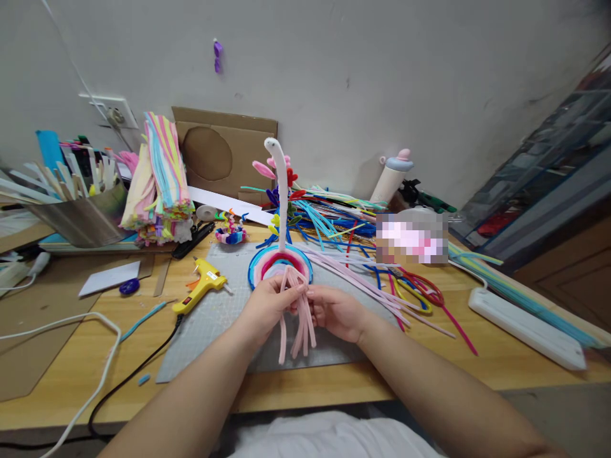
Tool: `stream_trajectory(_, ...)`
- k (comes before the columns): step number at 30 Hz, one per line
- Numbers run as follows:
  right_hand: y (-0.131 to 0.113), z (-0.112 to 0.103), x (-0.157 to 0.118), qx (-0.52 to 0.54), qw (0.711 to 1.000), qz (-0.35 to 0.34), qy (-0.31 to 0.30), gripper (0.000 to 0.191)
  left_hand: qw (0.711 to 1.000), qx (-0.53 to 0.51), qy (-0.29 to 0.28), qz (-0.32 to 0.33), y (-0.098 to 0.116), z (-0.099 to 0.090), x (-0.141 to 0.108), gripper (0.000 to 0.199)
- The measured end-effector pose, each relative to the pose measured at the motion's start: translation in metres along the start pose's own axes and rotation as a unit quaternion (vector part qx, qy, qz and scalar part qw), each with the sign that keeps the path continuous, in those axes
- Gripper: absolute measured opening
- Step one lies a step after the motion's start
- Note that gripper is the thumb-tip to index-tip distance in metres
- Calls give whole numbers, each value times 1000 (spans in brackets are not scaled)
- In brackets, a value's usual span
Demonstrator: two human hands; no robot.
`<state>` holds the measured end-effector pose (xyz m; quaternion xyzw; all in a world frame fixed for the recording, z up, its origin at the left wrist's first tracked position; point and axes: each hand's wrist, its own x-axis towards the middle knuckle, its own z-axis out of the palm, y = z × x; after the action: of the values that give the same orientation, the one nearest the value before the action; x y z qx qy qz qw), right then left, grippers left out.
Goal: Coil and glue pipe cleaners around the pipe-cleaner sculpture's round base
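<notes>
My left hand and my right hand meet over the grey cutting mat. Between them they hold a bunch of pale pink pipe cleaners, looped at the top, with loose ends hanging down. Fingers of both hands are pinched on it. Just behind stands a ringed base in blue, pink and white, partly covered by my hands and the bunch. A white fuzzy neck with a small eyed head rises from it.
A yellow glue gun lies left of my hands, its black cable running to the front edge. Long pink pipe cleaners and a white power strip lie at right. Cardboard leans on the wall.
</notes>
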<state>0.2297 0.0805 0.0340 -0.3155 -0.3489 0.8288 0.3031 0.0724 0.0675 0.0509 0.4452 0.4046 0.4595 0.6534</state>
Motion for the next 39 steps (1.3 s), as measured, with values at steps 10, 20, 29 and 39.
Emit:
stream_trajectory(10, -2, 0, -2, -11, 1000, -1, -4, 21, 1000, 10, -16, -3, -2, -1, 1, 29)
stream_trajectory(20, 3, -1, 3, -50, 998, -11, -25, 22, 999, 39, -4, 6, -1, 2, -1, 30)
stream_trajectory(29, 2, 0, 2, -57, 998, -13, -20, 22, 999, 52, 2, 17, 1, 3, -1, 27)
stream_trajectory(39, -3, 2, -2, -57, 997, -30, -33, 22, 998, 37, 43, 38, 1, 1, 0, 26)
